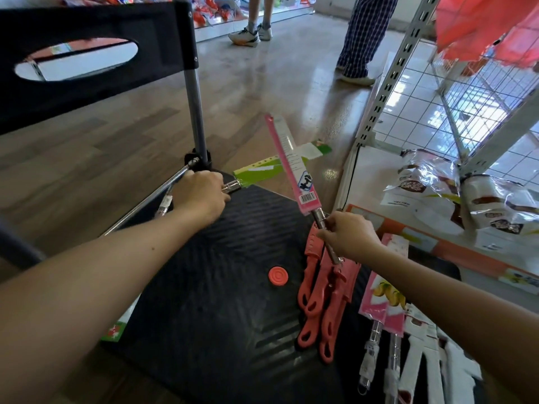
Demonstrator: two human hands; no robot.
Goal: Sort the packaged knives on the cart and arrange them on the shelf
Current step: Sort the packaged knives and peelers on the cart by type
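Observation:
My right hand point(347, 236) grips the steel handle of a knife in a pink card sleeve point(293, 167), held up and tilted over the black cart deck point(210, 287). My left hand point(201, 193) is closed on the steel handle of a knife in a green card sleeve point(262, 173) that lies at the deck's far edge and sticks out over the floor. Three coral plastic knives point(320, 298) lie side by side on the deck below my right hand. More pink-sleeved knives point(379, 304) and white ones point(420, 357) lie at the deck's right.
A coral round disc point(278, 276) sits mid-deck. The cart's black handle panel point(96, 53) and steel post point(195, 97) rise at left. A white shelf upright point(388, 74) and low shelf with snack bags point(431, 182) stand at right. Two persons' legs point(361, 39) stand on the floor behind.

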